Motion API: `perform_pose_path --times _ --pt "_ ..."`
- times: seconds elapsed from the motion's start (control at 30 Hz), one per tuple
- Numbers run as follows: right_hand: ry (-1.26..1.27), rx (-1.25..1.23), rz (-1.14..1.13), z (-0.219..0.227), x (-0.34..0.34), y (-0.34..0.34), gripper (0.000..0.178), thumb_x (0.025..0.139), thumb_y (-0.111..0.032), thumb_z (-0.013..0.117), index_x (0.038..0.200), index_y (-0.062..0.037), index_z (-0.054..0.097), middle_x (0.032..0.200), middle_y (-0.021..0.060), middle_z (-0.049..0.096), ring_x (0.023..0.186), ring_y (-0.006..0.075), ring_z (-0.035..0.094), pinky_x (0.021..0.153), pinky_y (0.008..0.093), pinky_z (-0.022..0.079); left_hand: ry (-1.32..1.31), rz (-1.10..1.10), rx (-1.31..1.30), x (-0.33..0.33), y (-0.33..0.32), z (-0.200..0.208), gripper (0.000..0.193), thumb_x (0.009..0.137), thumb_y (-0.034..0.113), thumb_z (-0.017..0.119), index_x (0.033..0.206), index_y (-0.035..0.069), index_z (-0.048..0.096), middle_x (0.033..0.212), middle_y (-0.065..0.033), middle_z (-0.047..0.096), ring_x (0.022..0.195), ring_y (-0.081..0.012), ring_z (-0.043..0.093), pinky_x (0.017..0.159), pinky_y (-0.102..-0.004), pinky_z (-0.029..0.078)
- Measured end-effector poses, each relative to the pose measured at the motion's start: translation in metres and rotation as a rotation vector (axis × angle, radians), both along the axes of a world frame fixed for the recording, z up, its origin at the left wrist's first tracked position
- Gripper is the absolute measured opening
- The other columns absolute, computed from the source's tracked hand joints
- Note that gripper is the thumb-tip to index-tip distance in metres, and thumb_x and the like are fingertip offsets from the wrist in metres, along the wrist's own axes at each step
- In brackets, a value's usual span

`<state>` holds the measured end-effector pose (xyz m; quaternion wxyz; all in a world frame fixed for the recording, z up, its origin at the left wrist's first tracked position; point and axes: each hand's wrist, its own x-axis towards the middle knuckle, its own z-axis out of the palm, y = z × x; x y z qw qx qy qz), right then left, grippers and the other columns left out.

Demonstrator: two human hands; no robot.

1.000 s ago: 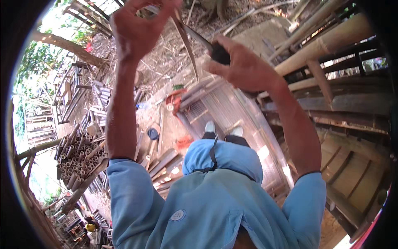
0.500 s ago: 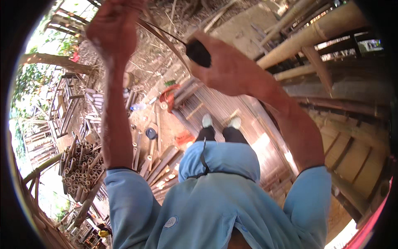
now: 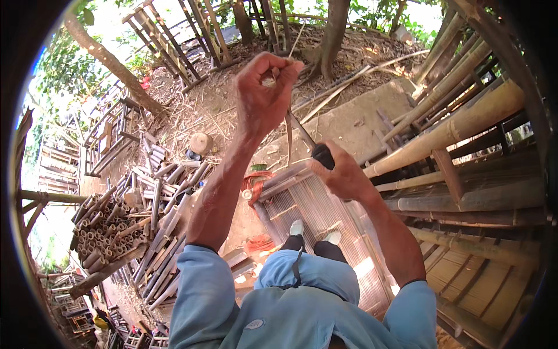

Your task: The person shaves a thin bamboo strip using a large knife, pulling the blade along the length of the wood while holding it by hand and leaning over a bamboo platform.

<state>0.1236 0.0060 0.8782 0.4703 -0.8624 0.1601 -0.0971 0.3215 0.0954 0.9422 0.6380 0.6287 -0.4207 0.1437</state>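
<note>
My left hand [image 3: 258, 96] is raised in front of me, thumb and fingers pinched together on a thin bamboo strip [image 3: 288, 139]. One end of that strip pokes up past the fingertips; the other hangs down beside the blade. Lower and to the right, my right hand [image 3: 344, 174] is wrapped round the black handle of a knife [image 3: 301, 131]. Its narrow dark blade slants up and left toward the left hand, close to the strip. Whether blade and strip touch, I cannot tell.
Below me is a slatted bamboo platform [image 3: 314, 200], my feet on it. Cut bamboo tubes [image 3: 110, 232] are stacked at the left, with split lengths [image 3: 165, 256] beside them. Thick bamboo poles [image 3: 447, 136] run along the right. Tree trunks [image 3: 335, 38] stand at the far side.
The view has tilted up, showing more ground and trees ahead. My left hand has come right and lower, nearer the right hand. The right hand still grips the knife, now further from me-left and lower.
</note>
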Motion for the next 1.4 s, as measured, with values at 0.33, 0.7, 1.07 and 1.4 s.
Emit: perform_pose_path --times 0.33,0.7,1.07,1.4 --pt "0.257 1.048 0.178 0.006 0.001 0.007 0.033 0.095 -0.026 0.071 0.115 -0.0086 0.051 0.071 -0.0022 0.048 0.050 0.0055 0.046 0.043 0.0241 0.041 0.181 -0.029 0.088 -0.013 0.021 0.007 0.013 0.088 0.014 0.078 0.089 0.003 0.072 0.064 0.0017 0.063 0.057 -0.0011 0.047 0.049 -0.0219 0.034" --pt "0.039 -0.030 0.092 -0.071 0.002 0.007 0.038 0.089 -0.023 0.071 0.117 -0.0053 0.052 0.080 0.0160 0.062 0.051 0.0279 0.056 0.055 0.0406 0.053 0.110 0.087 0.045 -0.019 0.018 0.002 0.013 0.086 0.013 0.081 0.089 0.002 0.076 0.072 0.0003 0.068 0.059 -0.0024 0.049 0.052 -0.0213 0.037" --pt "0.060 -0.151 -0.089 -0.092 0.015 -0.002 0.036 0.086 -0.023 0.069 0.113 -0.0055 0.053 0.084 0.0243 0.067 0.082 0.0468 0.068 0.070 0.0549 0.054 -0.095 0.305 -0.021 -0.021 0.001 -0.029 0.024 0.084 0.024 0.083 0.090 0.002 0.075 0.066 -0.0008 0.057 0.060 -0.0101 0.045 0.054 -0.0308 0.037" --pt "0.049 -0.147 -0.109 -0.040 0.012 -0.003 0.031 0.088 -0.022 0.070 0.109 -0.0009 0.061 0.085 0.0254 0.069 0.082 0.0421 0.071 0.068 0.0467 0.055 -0.122 0.229 -0.089 -0.029 0.007 -0.013 0.014 0.094 0.015 0.066 0.093 0.001 0.066 0.082 -0.0114 0.055 0.077 -0.0247 0.050 0.065 -0.0388 0.038"
